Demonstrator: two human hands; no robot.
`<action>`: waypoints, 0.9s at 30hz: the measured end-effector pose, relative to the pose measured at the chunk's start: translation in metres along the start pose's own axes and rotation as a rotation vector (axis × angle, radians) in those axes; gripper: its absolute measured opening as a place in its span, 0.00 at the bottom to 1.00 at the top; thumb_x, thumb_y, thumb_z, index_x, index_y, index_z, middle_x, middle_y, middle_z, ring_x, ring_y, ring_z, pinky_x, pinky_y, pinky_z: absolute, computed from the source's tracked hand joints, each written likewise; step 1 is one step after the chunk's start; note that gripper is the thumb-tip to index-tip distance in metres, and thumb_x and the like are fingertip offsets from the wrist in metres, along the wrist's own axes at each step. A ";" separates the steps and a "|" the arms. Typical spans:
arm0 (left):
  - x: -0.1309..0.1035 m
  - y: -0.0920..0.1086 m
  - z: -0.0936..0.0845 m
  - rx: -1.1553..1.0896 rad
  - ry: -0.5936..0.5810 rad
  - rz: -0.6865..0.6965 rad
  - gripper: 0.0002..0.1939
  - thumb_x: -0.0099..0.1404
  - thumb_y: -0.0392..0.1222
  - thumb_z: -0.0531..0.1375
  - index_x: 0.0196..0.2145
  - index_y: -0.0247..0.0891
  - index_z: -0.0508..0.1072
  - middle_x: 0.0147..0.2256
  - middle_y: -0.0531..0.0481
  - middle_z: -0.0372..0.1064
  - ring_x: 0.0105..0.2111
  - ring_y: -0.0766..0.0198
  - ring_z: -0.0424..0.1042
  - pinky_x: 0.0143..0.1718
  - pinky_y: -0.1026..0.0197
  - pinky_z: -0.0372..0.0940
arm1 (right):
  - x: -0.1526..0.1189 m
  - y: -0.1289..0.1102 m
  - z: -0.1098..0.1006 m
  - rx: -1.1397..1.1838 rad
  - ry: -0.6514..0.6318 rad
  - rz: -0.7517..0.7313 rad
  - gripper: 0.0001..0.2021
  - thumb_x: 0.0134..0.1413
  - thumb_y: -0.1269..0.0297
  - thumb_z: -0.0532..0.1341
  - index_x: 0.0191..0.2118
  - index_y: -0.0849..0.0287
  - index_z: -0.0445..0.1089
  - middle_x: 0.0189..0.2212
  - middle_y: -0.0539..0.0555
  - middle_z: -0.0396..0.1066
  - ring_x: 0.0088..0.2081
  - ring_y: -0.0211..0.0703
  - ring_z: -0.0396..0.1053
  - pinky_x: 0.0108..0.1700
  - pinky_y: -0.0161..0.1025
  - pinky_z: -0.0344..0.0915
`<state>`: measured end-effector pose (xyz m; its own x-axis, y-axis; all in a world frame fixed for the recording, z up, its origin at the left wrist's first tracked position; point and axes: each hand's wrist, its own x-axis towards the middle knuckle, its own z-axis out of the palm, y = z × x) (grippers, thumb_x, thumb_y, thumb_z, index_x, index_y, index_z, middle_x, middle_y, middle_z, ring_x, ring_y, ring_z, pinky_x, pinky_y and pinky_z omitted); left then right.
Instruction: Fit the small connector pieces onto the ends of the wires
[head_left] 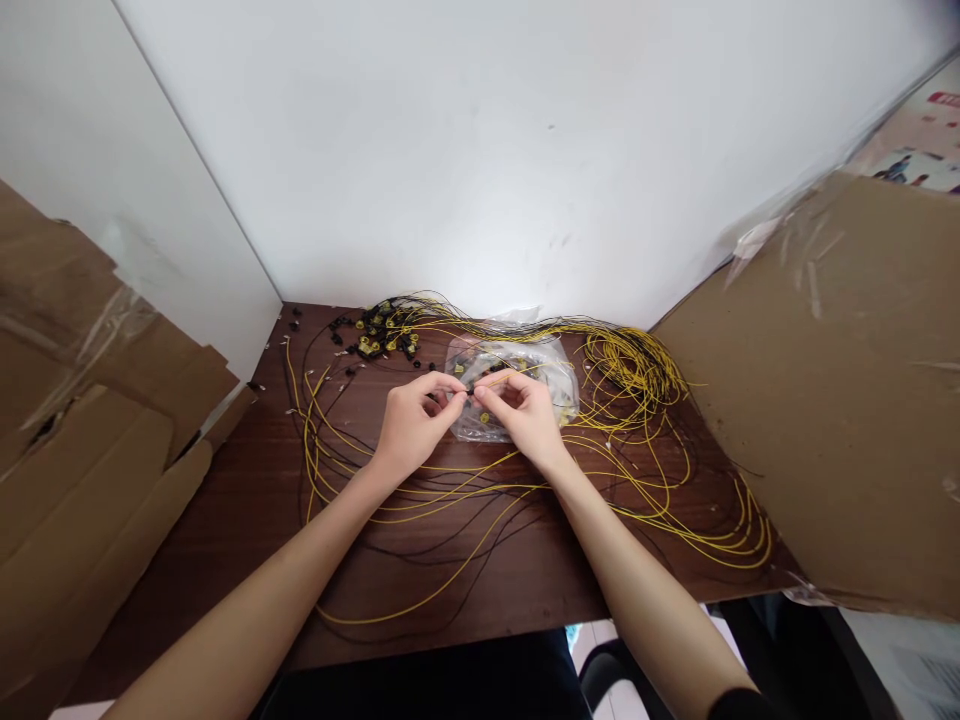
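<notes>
Over a clear plastic bag [562,385] on the table, my two hands meet fingertip to fingertip. A small black connector piece [471,392] shows between them. My left hand [416,420] is closed in a pinch on its left side. My right hand [529,412] pinches from the right, with a thin yellow wire [536,371] running out over its fingers. How wire and connector piece join is hidden by the fingertips. Inside the bag lie small black and yellow parts, partly covered by my hands.
A pile of black and yellow connectors [386,325] lies at the back left. Coiled yellow and black wires [637,370] lie at the right, and loose strands cross the brown table [247,520]. Cardboard stands at left [97,420] and right [832,400]; a white wall [465,150] is behind.
</notes>
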<state>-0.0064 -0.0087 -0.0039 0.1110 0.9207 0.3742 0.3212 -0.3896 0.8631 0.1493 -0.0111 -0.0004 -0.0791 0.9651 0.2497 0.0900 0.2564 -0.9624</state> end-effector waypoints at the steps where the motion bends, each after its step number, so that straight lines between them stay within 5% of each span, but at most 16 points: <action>1: 0.000 0.000 0.000 0.004 0.002 -0.003 0.06 0.56 0.39 0.59 0.30 0.35 0.74 0.24 0.52 0.69 0.22 0.69 0.65 0.22 0.69 0.60 | 0.000 0.000 0.000 -0.002 -0.001 0.001 0.09 0.48 0.60 0.63 0.31 0.60 0.71 0.29 0.53 0.72 0.29 0.39 0.70 0.34 0.36 0.67; 16: 0.000 0.000 -0.001 0.018 0.003 0.003 0.05 0.56 0.39 0.59 0.29 0.36 0.73 0.23 0.53 0.67 0.20 0.70 0.64 0.21 0.69 0.60 | 0.000 0.000 0.001 -0.021 0.006 0.003 0.09 0.48 0.59 0.63 0.31 0.60 0.71 0.30 0.54 0.72 0.30 0.39 0.70 0.35 0.36 0.67; 27: 0.002 -0.007 0.002 -0.168 -0.026 -0.070 0.09 0.56 0.42 0.60 0.33 0.35 0.74 0.28 0.49 0.69 0.26 0.67 0.66 0.22 0.69 0.61 | 0.000 -0.002 0.001 -0.001 0.008 0.007 0.10 0.47 0.59 0.64 0.32 0.60 0.71 0.30 0.54 0.73 0.30 0.40 0.71 0.36 0.37 0.68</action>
<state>-0.0067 -0.0044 -0.0098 0.1190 0.9453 0.3037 0.1676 -0.3206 0.9323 0.1486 -0.0116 0.0015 -0.0705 0.9674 0.2434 0.0920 0.2493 -0.9640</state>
